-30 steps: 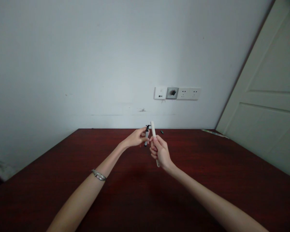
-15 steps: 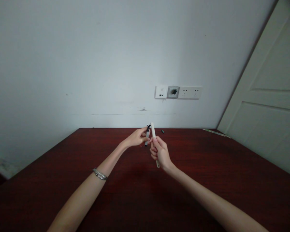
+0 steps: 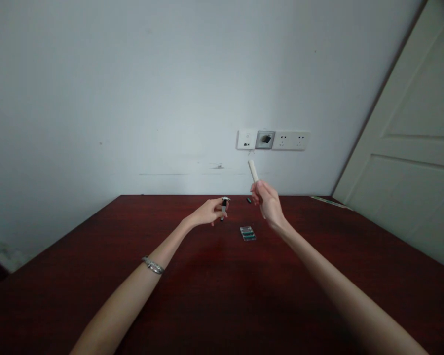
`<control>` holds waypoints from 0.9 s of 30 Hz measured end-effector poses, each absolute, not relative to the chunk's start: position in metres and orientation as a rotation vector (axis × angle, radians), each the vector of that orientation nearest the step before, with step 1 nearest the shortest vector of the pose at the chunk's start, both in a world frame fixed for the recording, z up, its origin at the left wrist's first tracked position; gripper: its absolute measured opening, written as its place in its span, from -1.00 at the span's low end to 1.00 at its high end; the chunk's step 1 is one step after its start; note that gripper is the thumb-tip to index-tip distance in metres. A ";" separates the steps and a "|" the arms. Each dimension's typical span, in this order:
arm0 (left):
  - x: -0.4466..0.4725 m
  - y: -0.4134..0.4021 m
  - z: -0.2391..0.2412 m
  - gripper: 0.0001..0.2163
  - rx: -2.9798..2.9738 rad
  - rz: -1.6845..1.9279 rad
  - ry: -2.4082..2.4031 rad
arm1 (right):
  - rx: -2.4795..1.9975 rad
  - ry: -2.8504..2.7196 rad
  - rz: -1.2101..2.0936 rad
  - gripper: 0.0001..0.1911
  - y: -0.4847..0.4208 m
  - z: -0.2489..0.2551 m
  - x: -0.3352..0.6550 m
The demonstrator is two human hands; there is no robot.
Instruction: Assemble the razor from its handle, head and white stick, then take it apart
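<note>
My left hand [image 3: 208,212] is closed around a small black-and-white razor-like piece [image 3: 224,207], held upright just above the dark red table [image 3: 192,291]. Further right and higher, my right hand [image 3: 268,203] grips a slim white stick-shaped handle [image 3: 253,171] that points up toward the wall. On the table between the hands lies a small teal-and-grey cartridge pack [image 3: 247,232]. A silver bracelet [image 3: 152,266] circles my left wrist.
A tiny dark object [image 3: 248,200] lies near the table's far edge. A thin flat strip [image 3: 331,202] rests at the far right corner. Wall sockets [image 3: 273,140] sit above the table, and a pale door [image 3: 407,162] stands at the right.
My right hand has pulled the white handle up and to the right, away from the left hand. The cartridge pack it had hidden now shows on the table. The left hand dropped slightly.
</note>
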State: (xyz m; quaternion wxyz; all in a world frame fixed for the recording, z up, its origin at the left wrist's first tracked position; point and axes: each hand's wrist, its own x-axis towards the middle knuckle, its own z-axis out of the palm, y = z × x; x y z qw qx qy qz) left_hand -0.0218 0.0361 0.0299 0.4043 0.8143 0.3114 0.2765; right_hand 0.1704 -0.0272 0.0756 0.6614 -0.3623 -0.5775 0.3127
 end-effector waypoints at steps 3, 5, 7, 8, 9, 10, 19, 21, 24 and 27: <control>-0.023 0.036 0.029 -0.81 2.136 0.715 0.839 | -1.057 -1.486 0.575 -0.42 -0.018 0.079 0.186; -0.024 0.035 0.028 -0.83 2.206 0.727 0.867 | -1.250 -1.630 0.432 -0.39 -0.017 0.081 0.194; -0.025 0.034 0.029 -0.87 2.280 0.730 0.880 | -1.438 -1.747 0.202 -0.38 -0.017 0.082 0.200; -0.025 0.033 0.030 -0.88 2.316 0.730 0.882 | -1.519 -1.798 0.075 -0.37 -0.018 0.082 0.202; -0.025 0.032 0.030 -0.89 2.351 0.732 0.885 | -1.585 -1.845 -0.043 -0.38 -0.019 0.082 0.203; -0.024 0.032 0.031 -0.90 2.386 0.737 0.890 | -1.633 -1.890 -0.143 -0.38 -0.020 0.082 0.203; -0.020 0.030 0.036 -0.83 2.655 0.793 1.001 | -1.658 -1.923 -0.431 -0.42 -0.029 0.081 0.175; -0.018 0.028 0.037 -0.82 2.690 0.807 1.007 | -1.636 -1.903 -0.460 -0.42 -0.028 0.079 0.173; -0.019 0.025 0.040 -0.80 2.695 0.841 1.030 | -1.634 -1.870 -0.529 -0.44 -0.025 0.079 0.182; -0.021 0.025 0.040 -0.81 2.667 0.881 1.009 | -1.665 -1.845 -0.597 -0.44 -0.022 0.084 0.191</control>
